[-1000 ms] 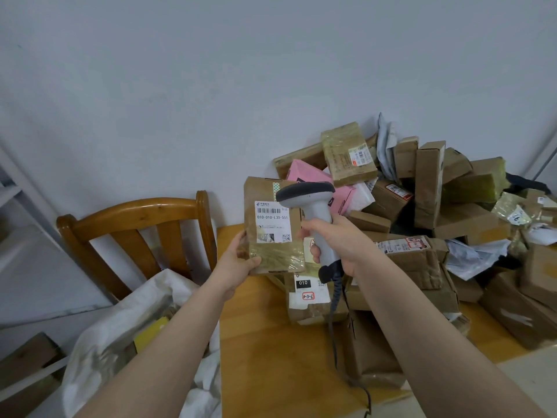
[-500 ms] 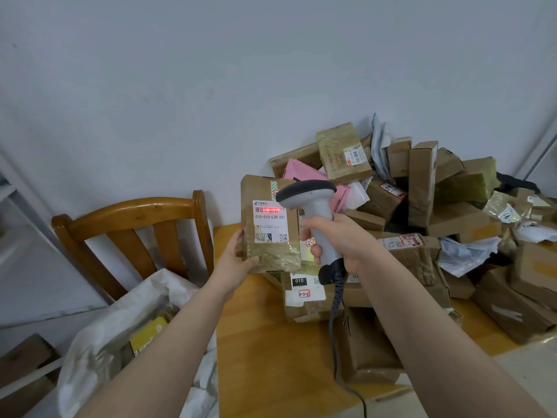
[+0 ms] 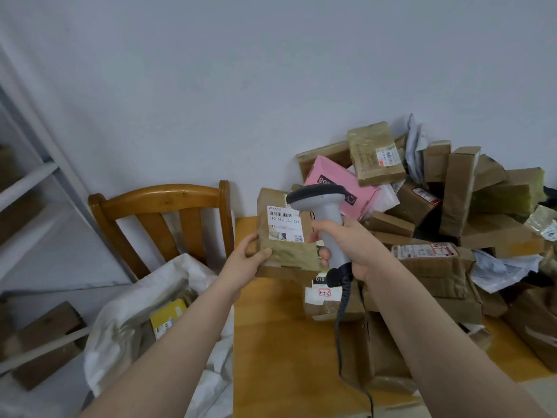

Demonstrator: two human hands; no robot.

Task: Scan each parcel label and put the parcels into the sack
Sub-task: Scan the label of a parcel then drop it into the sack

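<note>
My left hand [image 3: 245, 260] grips the lower left corner of a brown taped parcel [image 3: 286, 254], held upright over the table with its white barcode label [image 3: 284, 224] facing me. My right hand [image 3: 351, 247] grips the handle of a grey barcode scanner [image 3: 324, 212], whose dark head sits just right of the label. No red scan line shows on the label. The scanner's coiled cable [image 3: 342, 324] hangs down over the table. The white sack [image 3: 120, 321] stands open at the lower left, with a yellow parcel [image 3: 167, 316] and others inside.
A heap of cardboard parcels [image 3: 452, 212], with a pink box [image 3: 340, 182] among them, covers the right side of the orange table [image 3: 271, 342]. A wooden chair [image 3: 162, 212] stands behind the sack. White shelving [image 3: 27, 182] with boxes lines the left wall.
The red scan line that lay across the barcode half a second ago has gone out. The view has swung a little; parcel and scanner stay together in my hands.
</note>
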